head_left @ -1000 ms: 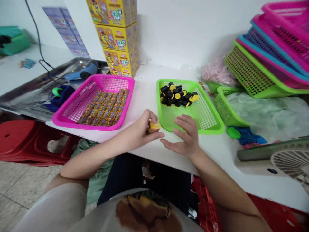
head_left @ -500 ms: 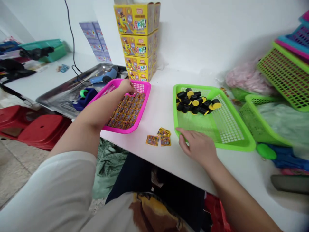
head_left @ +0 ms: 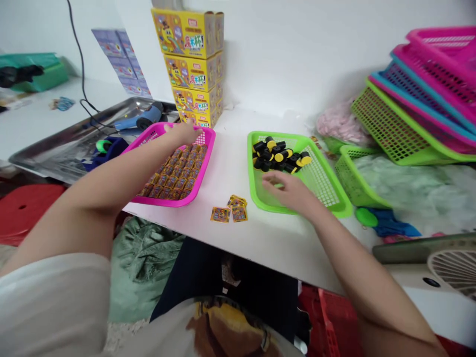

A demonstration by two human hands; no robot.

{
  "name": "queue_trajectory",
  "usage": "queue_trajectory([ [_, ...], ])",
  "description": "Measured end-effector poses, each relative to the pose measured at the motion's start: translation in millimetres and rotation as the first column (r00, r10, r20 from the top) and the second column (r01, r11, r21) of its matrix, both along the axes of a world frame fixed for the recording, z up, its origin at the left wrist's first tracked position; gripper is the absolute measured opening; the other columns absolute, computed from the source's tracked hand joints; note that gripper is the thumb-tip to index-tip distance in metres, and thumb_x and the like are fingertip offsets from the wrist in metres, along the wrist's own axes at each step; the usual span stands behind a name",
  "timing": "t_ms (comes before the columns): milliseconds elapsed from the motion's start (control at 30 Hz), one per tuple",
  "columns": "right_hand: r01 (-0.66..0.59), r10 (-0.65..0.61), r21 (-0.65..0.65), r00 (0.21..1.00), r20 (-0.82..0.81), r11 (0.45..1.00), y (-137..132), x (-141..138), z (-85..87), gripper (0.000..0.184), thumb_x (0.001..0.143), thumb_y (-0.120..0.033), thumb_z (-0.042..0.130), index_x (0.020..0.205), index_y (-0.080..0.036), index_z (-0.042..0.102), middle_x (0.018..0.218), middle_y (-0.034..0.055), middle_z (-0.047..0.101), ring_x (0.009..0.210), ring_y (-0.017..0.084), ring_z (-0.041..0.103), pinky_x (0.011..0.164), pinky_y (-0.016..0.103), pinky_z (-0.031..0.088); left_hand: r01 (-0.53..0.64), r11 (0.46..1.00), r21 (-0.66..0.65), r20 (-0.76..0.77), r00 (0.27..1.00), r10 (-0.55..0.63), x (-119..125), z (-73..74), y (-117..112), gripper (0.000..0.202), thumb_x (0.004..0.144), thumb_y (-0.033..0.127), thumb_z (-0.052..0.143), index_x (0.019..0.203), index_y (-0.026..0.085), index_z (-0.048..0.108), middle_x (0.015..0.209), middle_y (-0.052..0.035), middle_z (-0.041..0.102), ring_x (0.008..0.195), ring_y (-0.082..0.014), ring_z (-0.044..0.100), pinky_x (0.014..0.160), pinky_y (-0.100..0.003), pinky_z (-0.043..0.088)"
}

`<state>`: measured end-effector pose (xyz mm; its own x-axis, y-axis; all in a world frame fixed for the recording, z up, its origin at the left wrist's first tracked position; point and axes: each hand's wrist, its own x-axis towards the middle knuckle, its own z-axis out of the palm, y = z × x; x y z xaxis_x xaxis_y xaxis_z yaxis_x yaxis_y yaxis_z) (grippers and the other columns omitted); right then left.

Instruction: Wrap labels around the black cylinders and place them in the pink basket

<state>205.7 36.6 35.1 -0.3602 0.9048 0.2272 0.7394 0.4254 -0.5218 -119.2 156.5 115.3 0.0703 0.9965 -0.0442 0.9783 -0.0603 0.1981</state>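
A low sweep of the left hand (I couldn't tell its grip) could have upset the pink basket's cups; the right hand's grip was apart.

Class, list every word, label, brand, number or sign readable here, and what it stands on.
"魔术杯!" – yellow boxes; middle character slightly unclear.
Too small or blurred: red emblem on the top box, flat packets, wrapped pieces, purple panels.
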Motion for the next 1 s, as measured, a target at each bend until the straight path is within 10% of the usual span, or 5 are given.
queue_trajectory([
  [167, 0.244, -0.234, 0.062, 0.779, 0.581, 0.968, 86.0, 26.6, 18.2, 0.057, 0.091, -0.021, 0.068, 0.147, -0.014, 0.063, 0.154, 0.0249, 0.059, 0.132, 0.039, 0.065, 0.109, 0.055, 0.056, 0.253, 0.962, 0.097, -0.066, 0.967, -0.248, 46.1, 2.9, -95.3, 0.051, 0.109, 0.046, 0.049, 0.154, 0.022, 0.055, 0.142, -0.0147, 0.068, 0.131, -0.0353, 0.062, 0.119, -0.061, 0.039],
  [333, 0.204, -0.166, 0.026, 0.71, 0.684, 0.979, 114.1, 31.0, 18.6, 0.055, 0.087, -0.008, 0.063, 0.141, -0.014, 0.064, 0.139, 0.0227, 0.068, 0.115, 0.034, 0.071, 0.094, 0.044, 0.058, 0.522, 0.839, -0.156, -0.064, 0.842, -0.536, 75.6, -64.5, -169.1, 0.034, 0.11, 0.03, 0.05, 0.122, 0.009, 0.074, 0.108, -0.0182, 0.076, 0.099, -0.03, 0.075, 0.09, -0.04, 0.055],
  [533, 0.189, -0.198, 0.095, 0.659, 0.726, 0.977, 96.8, 25.4, 25.0, 0.043, 0.092, -0.014, 0.057, 0.133, -0.016, 0.069, 0.131, 0.023, 0.071, 0.116, 0.037, 0.071, 0.09, 0.044, 0.056, 0.468, 0.881, -0.075, 0.015, 0.884, -0.468, 85.7, -119.9, -158.6, 0.037, 0.105, 0.034, 0.064, 0.13, 0.007, 0.071, 0.126, -0.0219, 0.071, 0.119, -0.0348, 0.07, 0.103, -0.044, 0.055],
  [733, 0.269, -0.356, 0.255, 0.842, 0.405, 0.929, 41.8, 15.2, 34.3, 0.048, 0.092, -0.034, 0.064, 0.137, -0.02, 0.065, 0.127, 0.0167, 0.076, 0.108, 0.037, 0.073, 0.084, 0.044, 0.056, 0.43, 0.903, -0.008, 0.085, 0.9, -0.428, 84.1, -129.8, -145.6, 0.031, 0.092, 0.025, 0.081, 0.119, 0.011, 0.074, 0.115, -0.0171, 0.072, 0.108, -0.0313, 0.071, 0.096, -0.042, 0.058],
  [1000, 0.404, -0.45, 0.289, 0.886, 0.115, 0.868, -20.6, 19.6, 5.2, 0.045, 0.09, -0.045, 0.069, 0.13, -0.024, 0.07, 0.111, 0.0104, 0.081, 0.096, 0.031, 0.075, 0.077, 0.04, 0.054, 0.446, 0.894, 0.029, 0.086, 0.89, -0.447, 78.3, -125.0, -151.6, 0.02, 0.099, 0.023, 0.073, 0.115, 0.013, 0.075, 0.096, -0.0119, 0.076, 0.095, -0.0258, 0.073, 0.084, -0.034, 0.056],
])
